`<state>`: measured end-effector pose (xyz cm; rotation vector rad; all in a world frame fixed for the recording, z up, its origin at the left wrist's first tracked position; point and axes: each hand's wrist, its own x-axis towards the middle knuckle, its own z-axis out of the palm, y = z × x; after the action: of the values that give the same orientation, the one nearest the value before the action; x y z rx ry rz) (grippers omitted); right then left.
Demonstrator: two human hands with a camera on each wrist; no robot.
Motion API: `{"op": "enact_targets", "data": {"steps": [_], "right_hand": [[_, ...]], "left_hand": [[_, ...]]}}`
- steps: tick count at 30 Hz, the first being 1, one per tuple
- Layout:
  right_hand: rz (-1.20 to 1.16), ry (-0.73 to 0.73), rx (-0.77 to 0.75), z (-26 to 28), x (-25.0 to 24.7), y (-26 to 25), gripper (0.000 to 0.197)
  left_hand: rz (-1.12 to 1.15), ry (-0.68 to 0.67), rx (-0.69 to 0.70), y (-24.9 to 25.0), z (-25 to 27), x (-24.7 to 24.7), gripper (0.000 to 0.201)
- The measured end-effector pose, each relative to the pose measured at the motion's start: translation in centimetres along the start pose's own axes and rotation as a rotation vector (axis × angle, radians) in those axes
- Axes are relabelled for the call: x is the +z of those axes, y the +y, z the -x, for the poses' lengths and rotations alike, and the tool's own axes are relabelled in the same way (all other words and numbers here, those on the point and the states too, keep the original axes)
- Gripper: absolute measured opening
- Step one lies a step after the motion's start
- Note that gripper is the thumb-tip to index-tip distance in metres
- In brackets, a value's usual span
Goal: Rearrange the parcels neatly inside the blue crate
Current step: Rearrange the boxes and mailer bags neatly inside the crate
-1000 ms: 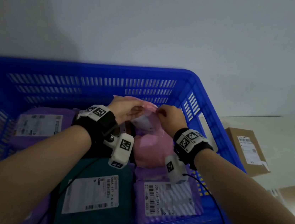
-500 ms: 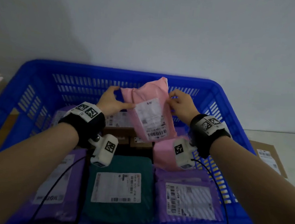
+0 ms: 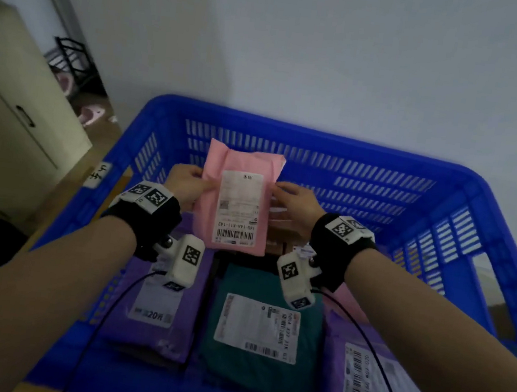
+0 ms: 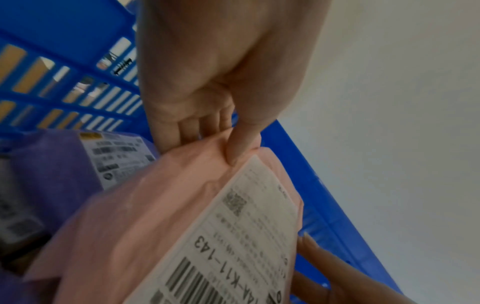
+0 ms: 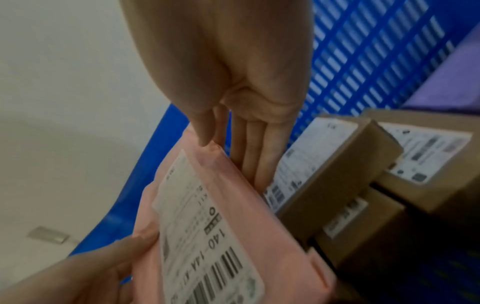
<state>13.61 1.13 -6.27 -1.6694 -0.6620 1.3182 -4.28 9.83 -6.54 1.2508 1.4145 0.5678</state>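
The pink parcel (image 3: 240, 198) is held upright above the blue crate (image 3: 477, 203), its long axis vertical, label facing the person, barcode at the bottom. The left hand (image 3: 187, 183) and right hand (image 3: 295, 200) pinch its 2 side edges, thumbs in front. Behind stands a white wall (image 3: 366, 46); a cream cabinet (image 3: 9, 119) is at left.

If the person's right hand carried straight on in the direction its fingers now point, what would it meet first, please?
The right hand already pinches the pink parcel by its edge. Its fingers point down behind it, so they would probably meet the labelled cardboard boxes in the blue crate first, though depth is hard to judge.
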Motion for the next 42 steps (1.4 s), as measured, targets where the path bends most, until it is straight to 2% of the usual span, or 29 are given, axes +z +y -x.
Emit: {"op": "enact_targets", "data": {"steps": [2,3,5,8,10,13,15,17,21,23,26,29,34,37,39,41,42], "right_hand": [[0.056,-0.126,0.059,-0.2,1.6,0.7,0.032],[0.085,-0.168,0.073,-0.4,2.4,1.1,0.038],[0.123,-0.198,0.085,-1.0,4.0,1.8,0.058],[0.086,-0.192,0.124,-2.0,6.1,2.4,0.076],[0.051,-0.189,0.149,-2.4,7.1,2.5,0.073],[0.113,-0.152,0.143,-3.3,8.4,2.6,0.064],[0.154,-0.123,0.132,-4.4,9.2,3.1,0.072],[0.170,-0.111,0.138,-5.3,9.7,3.8,0.078],[0.186,-0.173,0.146,-5.8,10.0,3.7,0.083],[0.186,-0.214,0.143,-5.1,9.3,3.1,0.077],[0.165,-0.203,0.053,-3.7,6.1,1.6,0.052],[0.071,-0.115,0.026,-2.0,0.2,0.4,0.046],[0.075,0.137,0.134,0.9,-11.1,1.8,0.035],[0.214,0.235,0.280,2.0,-15.9,4.2,0.008],[0.372,0.255,0.394,2.2,-18.1,5.7,0.010],[0.580,0.259,0.467,2.0,-19.5,7.1,0.017],[0.692,0.236,0.504,1.9,-20.0,7.5,0.018]], "left_hand": [[-0.060,0.055,0.000,-0.7,-0.4,-1.0,0.011],[-0.083,0.080,-0.009,-0.9,-0.4,-1.5,0.021],[-0.129,0.138,-0.004,-1.3,-0.7,-2.1,0.037],[-0.266,0.191,0.041,-1.6,-1.1,-2.7,0.042],[-0.322,0.179,0.046,-1.7,-1.2,-2.8,0.044],[-0.410,0.185,0.038,-2.1,-1.7,-2.9,0.065],[-0.480,0.166,0.031,-2.5,-2.1,-3.0,0.071],[-0.564,0.134,0.034,-2.8,-2.3,-3.2,0.068],[-0.662,0.114,0.124,-3.4,-2.8,-3.0,0.064],[-0.676,0.124,0.165,-2.8,-2.9,-2.3,0.060],[-0.604,0.111,0.252,-1.0,-2.7,0.2,0.051],[-0.478,-0.002,0.343,0.9,-1.7,4.5,0.043],[-0.382,-0.282,0.360,2.2,0.2,13.2,0.036],[-0.363,-0.509,0.191,1.5,1.4,18.0,0.026],[-0.412,-0.708,-0.029,0.8,2.3,20.7,0.012],[-0.490,-0.790,-0.194,-0.1,2.7,22.6,0.007],[-0.549,-0.819,-0.238,-0.5,2.6,23.4,0.014]]}}
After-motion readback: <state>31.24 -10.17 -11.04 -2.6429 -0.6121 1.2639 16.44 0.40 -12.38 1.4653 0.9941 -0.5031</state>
